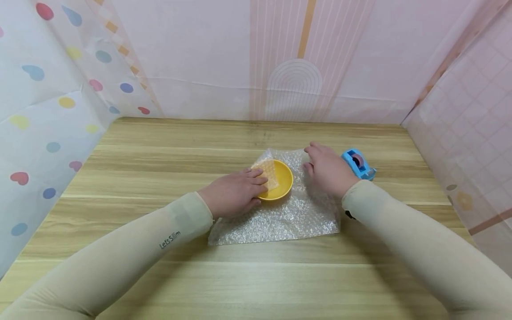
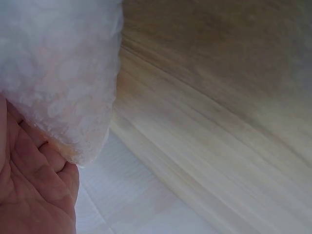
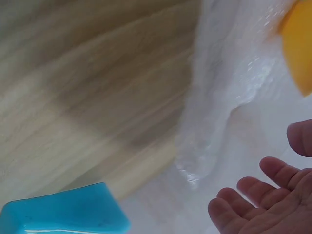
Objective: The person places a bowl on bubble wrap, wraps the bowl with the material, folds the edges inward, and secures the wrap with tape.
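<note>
A yellow bowl point(image 1: 284, 180) sits on a sheet of bubble wrap point(image 1: 296, 222), with one flap of the wrap point(image 1: 270, 173) folded in over its left side. My left hand point(image 1: 236, 191) presses that flap against the bowl, fingers extended across it. The left wrist view shows the palm point(image 2: 34, 180) beside the bubble wrap point(image 2: 63, 68), which hides the fingertips. Over the right part of the sheet is my right hand point(image 1: 330, 169), fingers loosely bent and holding nothing. In the right wrist view its fingers point(image 3: 239, 204) are spread apart, near the wrap's edge point(image 3: 204, 122).
A blue tape dispenser point(image 1: 358, 163) with a pinkish roll stands just right of my right hand. Everything lies on a wooden table point(image 1: 160, 142), bordered by patterned cloth walls point(image 1: 208, 53) at the back and both sides.
</note>
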`<state>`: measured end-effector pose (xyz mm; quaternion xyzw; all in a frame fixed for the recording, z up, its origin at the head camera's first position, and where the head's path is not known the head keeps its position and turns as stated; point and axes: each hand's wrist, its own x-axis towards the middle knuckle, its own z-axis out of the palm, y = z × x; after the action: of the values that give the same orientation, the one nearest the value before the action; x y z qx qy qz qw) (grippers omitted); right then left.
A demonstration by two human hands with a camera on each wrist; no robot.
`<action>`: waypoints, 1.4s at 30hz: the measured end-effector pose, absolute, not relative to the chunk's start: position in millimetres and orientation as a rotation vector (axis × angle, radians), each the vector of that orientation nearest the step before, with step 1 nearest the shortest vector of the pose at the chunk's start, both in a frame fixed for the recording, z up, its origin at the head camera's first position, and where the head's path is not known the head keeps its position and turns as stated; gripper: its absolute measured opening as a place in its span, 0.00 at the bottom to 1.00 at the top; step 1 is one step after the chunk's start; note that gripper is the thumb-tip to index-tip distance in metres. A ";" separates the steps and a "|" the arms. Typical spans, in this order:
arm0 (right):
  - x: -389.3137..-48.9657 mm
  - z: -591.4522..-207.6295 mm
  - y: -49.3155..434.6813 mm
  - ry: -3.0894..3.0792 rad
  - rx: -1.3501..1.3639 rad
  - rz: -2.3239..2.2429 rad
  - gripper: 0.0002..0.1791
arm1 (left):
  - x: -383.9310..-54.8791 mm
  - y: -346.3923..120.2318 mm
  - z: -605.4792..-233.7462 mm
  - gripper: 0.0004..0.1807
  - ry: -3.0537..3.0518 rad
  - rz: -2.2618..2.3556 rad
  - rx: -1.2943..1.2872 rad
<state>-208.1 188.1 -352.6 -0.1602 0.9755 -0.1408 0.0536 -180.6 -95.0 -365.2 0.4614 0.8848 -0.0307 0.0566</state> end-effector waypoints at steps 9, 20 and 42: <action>-225.0 -359.4 196.1 2.927 -0.364 -0.405 0.33 | -181.0 -96.0 -366.9 0.18 2.684 -0.080 1.394; -234.8 -363.2 195.2 2.813 -0.245 -0.441 0.40 | -180.9 -95.6 -366.5 0.19 2.683 -0.054 1.370; -233.1 -361.4 197.2 2.771 -0.092 -0.649 0.41 | -180.9 -96.0 -366.5 0.20 2.675 -0.036 1.353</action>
<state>-233.1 197.2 -361.4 -0.0320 0.9626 -0.2256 0.1464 -180.9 -96.0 -366.5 0.4502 0.8899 -0.0119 0.0717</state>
